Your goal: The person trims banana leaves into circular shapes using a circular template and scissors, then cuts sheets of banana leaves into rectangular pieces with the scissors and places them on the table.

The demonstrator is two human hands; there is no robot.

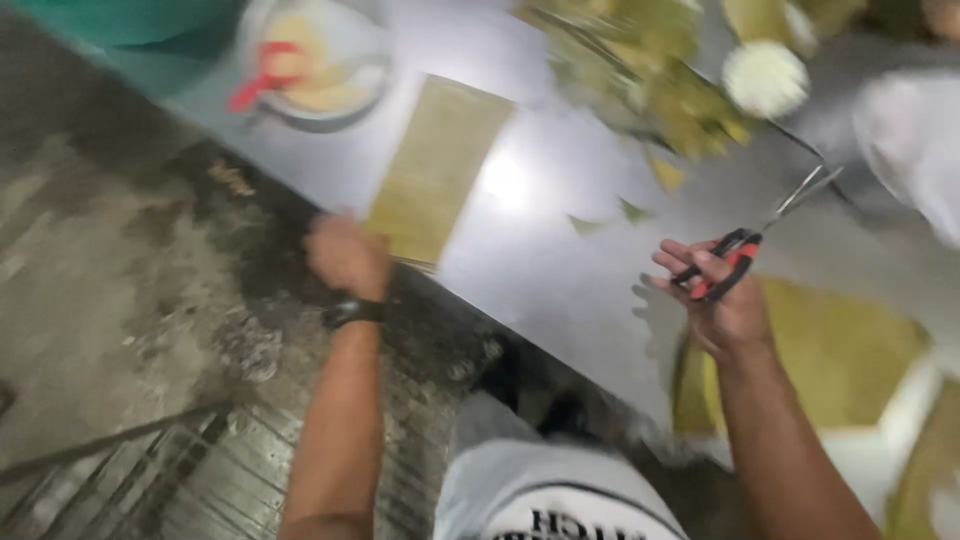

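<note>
My left hand [345, 255] grips the near end of a long rectangular strip of green leaf [440, 165] that lies on the shiny metal table [540, 250], right at its front edge. A dark watch sits on that wrist. My right hand [715, 295] is raised over the table's right part, its fingers through the red and black handles of a pair of scissors [765, 230]. The steel blades point up and to the right, slightly apart. Small green leaf offcuts [630, 210] lie between the two hands. The picture is blurred by motion.
A round metal bowl [315, 60] with yellowish food and a red utensil stands at the table's back left. A heap of green leaves [650, 70] and a white round lump [765, 78] lie at the back. Another person's white sleeve [915, 150] is at right. Wet floor with a drain grate [150, 470] lies to the left.
</note>
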